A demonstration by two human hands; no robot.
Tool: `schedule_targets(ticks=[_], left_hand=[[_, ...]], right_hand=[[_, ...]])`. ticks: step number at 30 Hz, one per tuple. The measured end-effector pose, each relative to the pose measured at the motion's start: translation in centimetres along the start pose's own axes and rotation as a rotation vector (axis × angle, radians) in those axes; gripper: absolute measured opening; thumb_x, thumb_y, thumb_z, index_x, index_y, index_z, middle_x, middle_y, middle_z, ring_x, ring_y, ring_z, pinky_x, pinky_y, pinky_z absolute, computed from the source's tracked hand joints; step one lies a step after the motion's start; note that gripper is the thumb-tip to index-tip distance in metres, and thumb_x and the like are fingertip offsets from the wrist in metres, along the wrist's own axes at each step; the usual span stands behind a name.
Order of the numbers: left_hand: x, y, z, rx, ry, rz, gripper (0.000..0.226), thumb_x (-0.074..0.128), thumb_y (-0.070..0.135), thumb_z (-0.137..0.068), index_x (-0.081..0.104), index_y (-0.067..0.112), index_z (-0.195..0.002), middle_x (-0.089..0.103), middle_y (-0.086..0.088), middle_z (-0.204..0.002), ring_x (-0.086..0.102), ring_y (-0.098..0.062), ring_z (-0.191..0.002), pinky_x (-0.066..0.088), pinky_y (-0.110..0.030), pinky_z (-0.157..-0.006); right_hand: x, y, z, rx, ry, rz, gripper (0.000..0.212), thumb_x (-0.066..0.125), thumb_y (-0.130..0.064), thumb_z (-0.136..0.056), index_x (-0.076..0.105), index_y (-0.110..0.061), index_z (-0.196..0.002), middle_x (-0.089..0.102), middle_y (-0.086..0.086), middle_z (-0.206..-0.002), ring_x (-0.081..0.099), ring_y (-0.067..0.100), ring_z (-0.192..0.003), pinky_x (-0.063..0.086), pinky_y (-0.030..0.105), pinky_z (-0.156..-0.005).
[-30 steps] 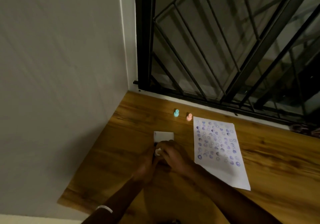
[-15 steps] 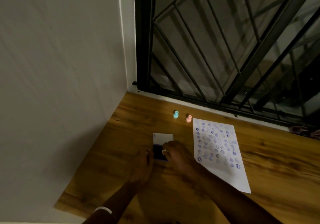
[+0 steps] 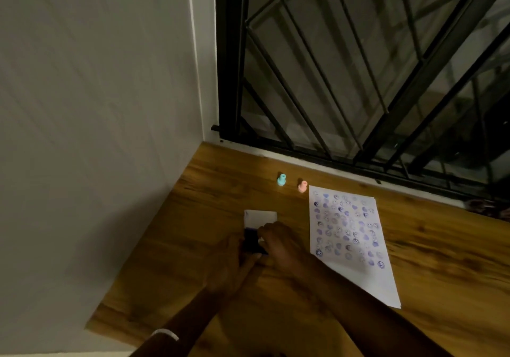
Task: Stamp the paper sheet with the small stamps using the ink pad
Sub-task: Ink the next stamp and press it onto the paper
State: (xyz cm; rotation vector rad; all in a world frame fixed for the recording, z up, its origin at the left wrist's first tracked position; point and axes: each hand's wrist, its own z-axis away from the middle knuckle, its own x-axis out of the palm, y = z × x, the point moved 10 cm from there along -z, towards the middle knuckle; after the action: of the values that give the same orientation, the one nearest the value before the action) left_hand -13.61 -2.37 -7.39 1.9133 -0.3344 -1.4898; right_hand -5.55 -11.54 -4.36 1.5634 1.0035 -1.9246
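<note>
Wooden tabletop [image 3: 441, 246] fills a corner between a pale wall [image 3: 96, 108] and a black window grille [image 3: 358, 67]. On it the right hand [image 3: 278, 242] pinches a small white stamp [image 3: 261, 240], its grip pressed down over the dark ink pad [image 3: 251, 242]. Just left, the left hand [image 3: 231, 265] rests at the pad's edge, fingers curled; what it grips I cannot tell. Behind the pad lies its white lid [image 3: 260, 217]. To the right lies the paper [image 3: 350, 240], covered in purple prints. Beyond stand a teal stamp [image 3: 281, 179] and a pink stamp [image 3: 302, 186].

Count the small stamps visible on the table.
2 stand free: a teal stamp and a pink stamp, side by side beyond the paper sheet's far-left corner. The hands over the ink pad may hide another.
</note>
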Motion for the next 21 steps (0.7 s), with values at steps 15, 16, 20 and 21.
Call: schedule_targets(ticks=[15,16,20,21], left_hand=[[0.9,-1.0,-0.1,-0.062,-0.047,-0.015,0.06,0.034,0.08,-0.079,0.041,0.039,-0.122,0.061,0.009,-0.118,0.059,-0.009,-0.101,0.052,-0.029,-0.082],[1.0,-1.1,-0.1,-0.07,-0.054,-0.014,0.06,0.033,0.081,-0.078,0.04,0.04,-0.122,0.061,0.009,-0.118,0.059,-0.009,-0.1,0.052,-0.029,-0.081],[1.1,-1.1,-0.1,-0.094,-0.093,-0.001,0.061,0.033,0.082,-0.078,0.04,0.042,-0.123,0.061,0.011,-0.12,0.059,-0.008,-0.104,0.051,-0.03,-0.086],[1.0,-1.1,-0.1,-0.097,-0.095,-0.001,0.061,0.035,0.08,-0.079,0.041,0.04,-0.125,0.06,0.011,-0.122,0.059,-0.009,-0.105,0.051,-0.03,-0.088]], right_hand=[[0.6,0.5,-0.9,-0.029,-0.009,-0.111,0.02,0.053,-0.018,-0.095,0.062,-0.007,-0.109,0.064,0.015,-0.112,0.059,0.028,-0.102,0.045,0.032,-0.085],[0.5,0.4,-0.9,-0.034,-0.008,-0.102,0.021,0.054,-0.018,-0.094,0.062,-0.007,-0.11,0.064,0.015,-0.113,0.059,0.029,-0.103,0.045,0.033,-0.086],[0.5,0.5,-0.8,-0.018,-0.012,-0.083,0.023,0.052,-0.019,-0.094,0.06,-0.008,-0.113,0.062,0.015,-0.118,0.057,0.029,-0.108,0.044,0.034,-0.089],[0.6,0.4,-0.7,-0.021,-0.015,-0.07,0.024,0.052,-0.019,-0.095,0.059,-0.008,-0.114,0.061,0.016,-0.118,0.056,0.029,-0.109,0.043,0.034,-0.089]])
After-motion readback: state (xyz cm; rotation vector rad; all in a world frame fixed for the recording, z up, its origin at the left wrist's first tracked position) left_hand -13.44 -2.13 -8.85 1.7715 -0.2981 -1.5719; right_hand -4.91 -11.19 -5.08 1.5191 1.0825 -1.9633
